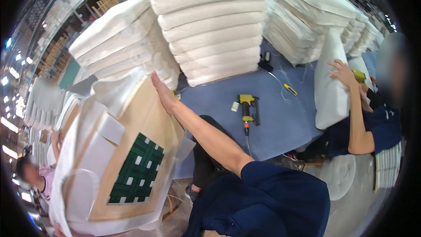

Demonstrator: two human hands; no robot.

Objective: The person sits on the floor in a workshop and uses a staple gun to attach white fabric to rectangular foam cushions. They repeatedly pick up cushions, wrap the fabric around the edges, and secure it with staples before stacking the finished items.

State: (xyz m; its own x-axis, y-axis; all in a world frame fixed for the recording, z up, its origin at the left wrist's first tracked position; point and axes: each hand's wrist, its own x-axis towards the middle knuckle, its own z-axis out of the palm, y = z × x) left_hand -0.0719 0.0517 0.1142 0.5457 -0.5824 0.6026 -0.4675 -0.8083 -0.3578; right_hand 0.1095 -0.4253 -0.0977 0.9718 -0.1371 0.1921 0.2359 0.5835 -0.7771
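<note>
Near left, a wooden seat panel (139, 114) with green webbing (137, 171) stands tilted, edged by white fabric (58, 184). The left hand (57, 230) is at its near left corner, mostly hidden; its grip cannot be told. The right hand (163, 94), fingers straight, lies flat along its far right edge. Beyond, a blue table (210, 105) bears a yellow nail gun (246, 107) and, farther right, a screwdriver (285, 85). Right, a co-worker (364, 127) touches a white cushion (331, 87). Cushion stacks (215, 26) block the far side.
</note>
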